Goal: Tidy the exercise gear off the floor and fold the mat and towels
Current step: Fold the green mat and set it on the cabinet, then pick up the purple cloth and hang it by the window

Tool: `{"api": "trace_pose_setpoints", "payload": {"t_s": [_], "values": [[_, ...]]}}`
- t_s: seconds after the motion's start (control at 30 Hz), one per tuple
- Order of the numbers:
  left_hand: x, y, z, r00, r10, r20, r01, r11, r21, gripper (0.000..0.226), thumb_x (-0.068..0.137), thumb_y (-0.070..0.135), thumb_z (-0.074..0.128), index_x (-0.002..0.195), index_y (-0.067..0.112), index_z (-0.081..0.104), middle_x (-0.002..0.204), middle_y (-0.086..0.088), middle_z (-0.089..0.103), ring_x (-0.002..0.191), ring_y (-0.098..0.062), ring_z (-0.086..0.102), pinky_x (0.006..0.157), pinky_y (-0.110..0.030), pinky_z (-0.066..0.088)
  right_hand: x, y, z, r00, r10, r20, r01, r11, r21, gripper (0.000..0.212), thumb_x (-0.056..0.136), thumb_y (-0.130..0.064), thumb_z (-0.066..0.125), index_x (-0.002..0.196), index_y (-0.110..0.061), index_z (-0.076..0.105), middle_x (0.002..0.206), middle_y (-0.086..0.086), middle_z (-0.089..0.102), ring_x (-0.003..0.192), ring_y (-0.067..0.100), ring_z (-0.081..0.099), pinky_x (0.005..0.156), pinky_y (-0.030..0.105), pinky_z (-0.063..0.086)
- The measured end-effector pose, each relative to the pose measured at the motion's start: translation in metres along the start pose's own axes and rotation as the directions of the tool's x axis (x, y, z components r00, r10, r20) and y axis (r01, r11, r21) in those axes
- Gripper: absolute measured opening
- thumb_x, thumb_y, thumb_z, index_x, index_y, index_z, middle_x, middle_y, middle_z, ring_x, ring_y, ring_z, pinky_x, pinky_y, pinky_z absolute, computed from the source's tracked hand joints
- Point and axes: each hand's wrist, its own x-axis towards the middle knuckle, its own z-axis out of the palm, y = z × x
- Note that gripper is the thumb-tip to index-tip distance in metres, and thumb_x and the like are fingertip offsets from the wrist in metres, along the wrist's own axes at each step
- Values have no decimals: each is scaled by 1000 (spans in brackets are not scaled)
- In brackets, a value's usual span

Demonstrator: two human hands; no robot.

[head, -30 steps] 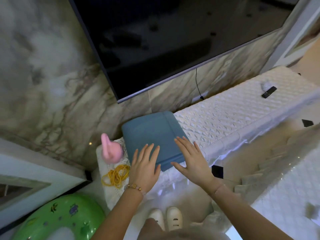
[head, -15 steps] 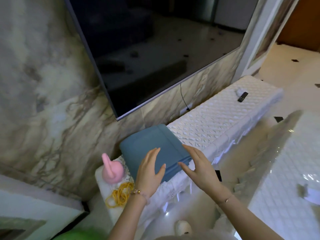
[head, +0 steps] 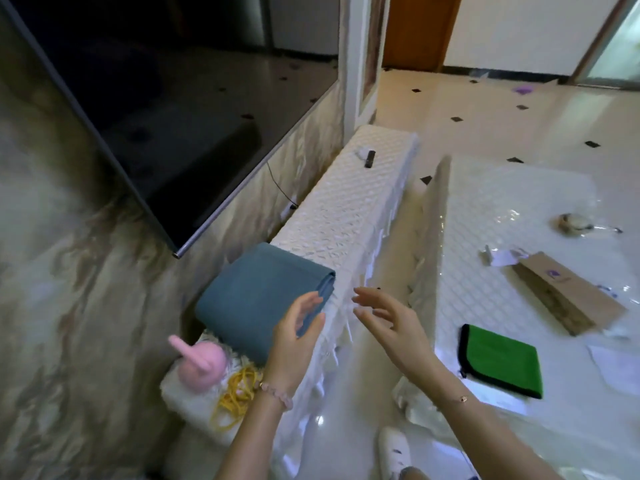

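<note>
A: Stowing looked done to us: mat (head: 263, 299) lay folded on the bench (head: 349, 202), long axis roughly along it, layered edge toward the far end.
B: Hands?
A: Both idle: left hand (head: 294, 344) at its near corner, right hand (head: 391, 327) clear, fingers loose, holding nothing. Next we'd need the green towel (head: 500, 362), rightward.

cardboard box (head: 568, 296) with a purple mark, no readable text

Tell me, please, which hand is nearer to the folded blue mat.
Left. The left hand overlaps the near corner of the folded blue mat; the right hand hangs clear, further right.
</note>
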Motion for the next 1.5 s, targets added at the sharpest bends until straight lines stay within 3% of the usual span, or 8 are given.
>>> {"api": "trace_pose_setpoints", "payload": {"t_s": [0.1,0.23,0.4,0.53,0.77,0.97,1.13,1.5], "values": [[-9,14,23,994,-4,108,13,996,-86,24,91,9,56,106,27,58,112,7,64,105,2,59,87,-11,44,-30,0,-25,987,80,-138,-67,993,100,25,90,-26,62,115,-28,63,104,-12,69,98,0,63,88,20,48],[-28,24,59,966,-31,256,64,991,-118,20,91,11,55,106,23,59,105,5,68,103,-5,61,88,-19,48,-71,1,-59,940,156,-304,-110,980,163,18,89,-22,62,106,-24,68,99,-11,71,91,-2,64,78,10,46],[-60,28,109,903,-94,419,146,985,-94,21,92,17,54,113,17,59,105,2,69,105,-12,62,93,-28,47,-127,6,-95,865,211,-455,-140,973,186,12,89,-19,62,95,-26,69,86,-10,72,86,7,67,74,20,52],[-92,37,156,850,-101,517,169,982,-87,20,92,14,53,111,14,60,99,-1,72,97,-16,66,79,-24,48,-181,15,-127,787,292,-543,-185,952,244,13,90,-16,60,92,-25,69,83,-11,72,83,5,67,75,18,50],[-173,57,227,781,-105,616,164,986,-41,18,94,18,51,108,17,61,95,2,73,93,-16,67,85,-34,51,-286,27,-184,671,372,-641,-205,924,322,13,92,-20,58,98,-18,70,83,-3,72,83,10,67,75,23,50],[-243,69,285,742,-96,663,185,981,-66,17,95,15,48,105,16,61,95,-2,73,91,-16,68,78,-27,51,-370,35,-222,595,408,-692,-210,910,356,14,93,-18,56,96,-18,70,83,2,72,80,14,67,72,22,50],[-288,74,324,695,-96,712,185,981,-49,19,96,17,46,107,13,61,93,-3,73,90,-18,68,84,-35,52,-425,41,-246,527,423,-737,-200,905,376,16,93,-18,55,97,-16,70,85,3,72,81,15,67,76,26,53],[-342,99,422,495,-81,865,162,987,-1,23,98,22,41,104,13,61,93,-4,74,90,-18,69,87,-36,51,-496,53,-303,297,460,-837,-134,888,440,20,96,-17,50,94,-18,70,84,5,72,80,15,68,75,24,53]]}}
